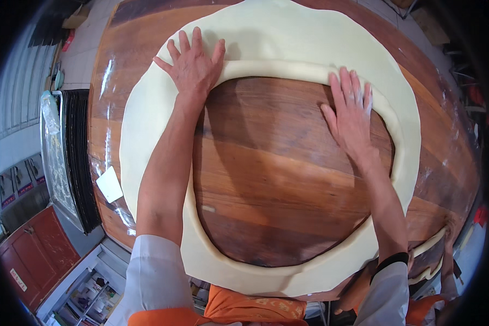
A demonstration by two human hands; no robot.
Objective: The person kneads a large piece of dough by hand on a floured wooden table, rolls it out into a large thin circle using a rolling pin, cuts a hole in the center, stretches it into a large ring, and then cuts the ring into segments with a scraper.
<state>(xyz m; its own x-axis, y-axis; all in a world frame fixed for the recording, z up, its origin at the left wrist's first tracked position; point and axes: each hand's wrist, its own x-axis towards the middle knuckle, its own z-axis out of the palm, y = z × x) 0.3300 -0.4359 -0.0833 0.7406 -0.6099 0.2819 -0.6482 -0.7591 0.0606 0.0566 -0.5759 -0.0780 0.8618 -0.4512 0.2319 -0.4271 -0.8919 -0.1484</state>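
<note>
A wide, flat ring of pale cream dough (288, 32) with a rolled inner rim lies on the brown wooden bench (277, 168). The left hand (193, 70), fingers spread, lies at the ring's far left, gripping nothing; the right hand (352, 117), thumb apart, lies over its far-right inner rim, though how firmly it presses is hard to tell. A flat white four-cornered piece (110, 185) lies just left of the ring.

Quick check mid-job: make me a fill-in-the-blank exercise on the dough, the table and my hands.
1. The thick roll runs along the dough ring's ____ edge.
2. The tabletop showing through the ring is made of ____.
3. The white card lies on the ring's ____ side.
4. The residue on the right hand is ____.

Missing words: inner; wood; left; white.
</note>
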